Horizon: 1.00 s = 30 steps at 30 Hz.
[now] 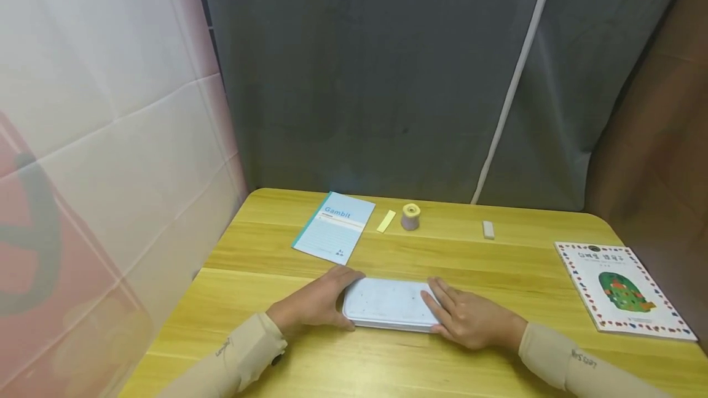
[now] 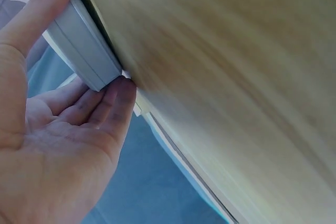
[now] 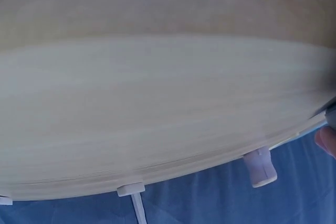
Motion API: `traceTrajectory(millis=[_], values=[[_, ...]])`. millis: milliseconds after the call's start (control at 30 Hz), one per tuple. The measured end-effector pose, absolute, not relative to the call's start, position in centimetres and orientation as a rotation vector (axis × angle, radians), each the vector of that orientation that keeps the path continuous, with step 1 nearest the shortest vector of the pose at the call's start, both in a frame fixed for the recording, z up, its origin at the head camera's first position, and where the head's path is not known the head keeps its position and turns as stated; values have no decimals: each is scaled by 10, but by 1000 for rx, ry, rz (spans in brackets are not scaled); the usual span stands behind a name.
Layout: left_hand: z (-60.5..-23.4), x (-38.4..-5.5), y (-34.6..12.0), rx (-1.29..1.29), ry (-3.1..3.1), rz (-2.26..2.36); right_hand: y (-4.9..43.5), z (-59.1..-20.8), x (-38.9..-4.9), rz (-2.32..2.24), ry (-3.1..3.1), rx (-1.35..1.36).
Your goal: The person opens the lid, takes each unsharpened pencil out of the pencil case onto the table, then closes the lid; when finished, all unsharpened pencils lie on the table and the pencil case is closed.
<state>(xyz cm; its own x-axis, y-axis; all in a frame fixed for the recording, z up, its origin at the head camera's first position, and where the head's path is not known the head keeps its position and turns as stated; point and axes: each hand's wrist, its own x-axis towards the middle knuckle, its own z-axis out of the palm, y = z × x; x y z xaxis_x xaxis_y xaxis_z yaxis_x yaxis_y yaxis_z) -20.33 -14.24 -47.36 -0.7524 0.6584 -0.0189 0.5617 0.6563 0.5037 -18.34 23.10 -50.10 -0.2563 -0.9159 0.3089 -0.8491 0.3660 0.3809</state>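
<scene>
A flat white pencil case with rounded corners lies lengthwise on the wooden table, its lid down over the body. My left hand grips its left end, thumb at the near corner and fingers at the far one. In the left wrist view, a seam runs along the side of the case between that thumb and the fingertips. At the other end, my right hand holds the case, with fingers lying over the top. The right wrist view catches only a fingertip of it at the right edge.
Behind the case lie a light-blue notebook, a yellow strip, a small yellow-topped spool-shaped object and a white eraser. A picture-covered book rests at the right. A grey curtain hangs behind the table.
</scene>
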Motion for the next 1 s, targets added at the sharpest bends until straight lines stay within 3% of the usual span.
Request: traceTrajectory(millis=[300,533,733,1000], values=[[-480,-207,-141,1012,2634,827,232,-482,-191,46,-2290,1484],[-477,-204,-140,834,2577,959,232,-477,-203,640,-2573,1284],[-478,-204,-141,801,2584,1043,222,-472,-222,1306,-2758,884],[-481,-205,-139,794,2624,1029,207,-469,-251,1375,-2863,381]])
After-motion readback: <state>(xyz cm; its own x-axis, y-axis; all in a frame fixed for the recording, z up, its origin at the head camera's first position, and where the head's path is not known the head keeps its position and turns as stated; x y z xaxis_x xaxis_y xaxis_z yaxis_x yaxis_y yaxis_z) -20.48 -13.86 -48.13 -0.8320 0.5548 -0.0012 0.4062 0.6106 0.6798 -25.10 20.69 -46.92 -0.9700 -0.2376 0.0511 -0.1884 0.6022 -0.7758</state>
